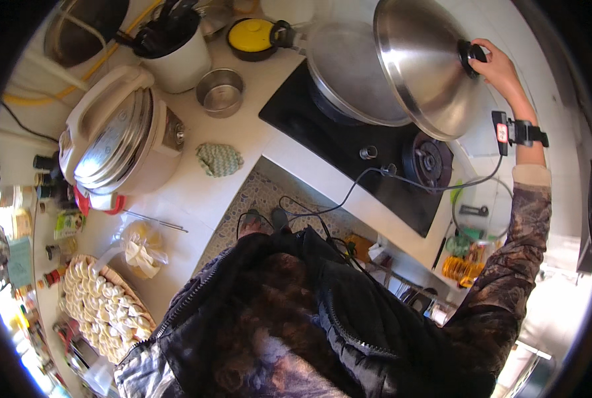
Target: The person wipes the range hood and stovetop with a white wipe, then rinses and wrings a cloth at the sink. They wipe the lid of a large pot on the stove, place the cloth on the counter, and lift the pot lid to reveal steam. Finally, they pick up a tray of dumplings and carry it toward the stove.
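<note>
At the upper right, my right hand [495, 67] grips the black knob of a domed metal lid [420, 64]. The lid is tilted beside and partly over a large round pan [353, 74], whose inside looks hazy, perhaps with steam. Under the pan lies the black glass hob [321, 137], with an uncovered burner [427, 160] below the lid. My left hand is out of view. A tray of dumplings [104, 308] sits on the counter at the lower left, near a clear plastic bag [144, 248] with pale and yellowish contents.
An electric pressure cooker [122, 134] stands on the left counter, beside a folded cloth [220, 159] and a small metal bowl [220, 93]. Behind are a white utensil holder [179, 62] and a yellow-lidded pan [250, 36]. A black cable [346, 199] runs from my right wrist across the hob's front.
</note>
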A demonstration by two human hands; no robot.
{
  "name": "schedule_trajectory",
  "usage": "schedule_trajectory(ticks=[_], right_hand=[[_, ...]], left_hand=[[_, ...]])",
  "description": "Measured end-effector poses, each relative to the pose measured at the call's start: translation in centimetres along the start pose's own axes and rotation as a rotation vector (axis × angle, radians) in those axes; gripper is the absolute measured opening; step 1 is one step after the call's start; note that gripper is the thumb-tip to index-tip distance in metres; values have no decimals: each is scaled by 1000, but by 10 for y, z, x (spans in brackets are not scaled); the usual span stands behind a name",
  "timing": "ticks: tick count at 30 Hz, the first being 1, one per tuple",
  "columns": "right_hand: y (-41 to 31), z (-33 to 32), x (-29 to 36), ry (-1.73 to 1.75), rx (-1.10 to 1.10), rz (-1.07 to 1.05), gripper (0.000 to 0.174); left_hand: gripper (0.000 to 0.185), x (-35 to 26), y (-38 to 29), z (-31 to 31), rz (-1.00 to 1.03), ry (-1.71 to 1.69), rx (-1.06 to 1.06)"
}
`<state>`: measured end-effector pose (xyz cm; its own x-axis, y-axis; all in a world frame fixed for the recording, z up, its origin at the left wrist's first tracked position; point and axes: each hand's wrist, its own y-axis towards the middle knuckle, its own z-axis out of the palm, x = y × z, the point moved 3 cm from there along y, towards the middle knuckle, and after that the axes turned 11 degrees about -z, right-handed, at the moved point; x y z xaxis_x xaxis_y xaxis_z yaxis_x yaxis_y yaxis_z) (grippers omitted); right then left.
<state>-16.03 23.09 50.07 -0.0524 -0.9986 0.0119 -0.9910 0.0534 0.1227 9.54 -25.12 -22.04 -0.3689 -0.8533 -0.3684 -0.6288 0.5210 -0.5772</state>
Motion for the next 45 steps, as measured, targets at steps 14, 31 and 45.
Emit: schedule_trajectory(ticks=[14,31,45], right_hand=[[-340,90,-131,152,64,407,42],[-438,238,-192,-29,48,566,38],[-442,252,-201,91,47,523,44]], left_hand=[[46,-3,-1,-82,194,241,254],[38,-31,-33,-152,-51,94,9],[39,-30,-64,-211,-80,-333,-171]])
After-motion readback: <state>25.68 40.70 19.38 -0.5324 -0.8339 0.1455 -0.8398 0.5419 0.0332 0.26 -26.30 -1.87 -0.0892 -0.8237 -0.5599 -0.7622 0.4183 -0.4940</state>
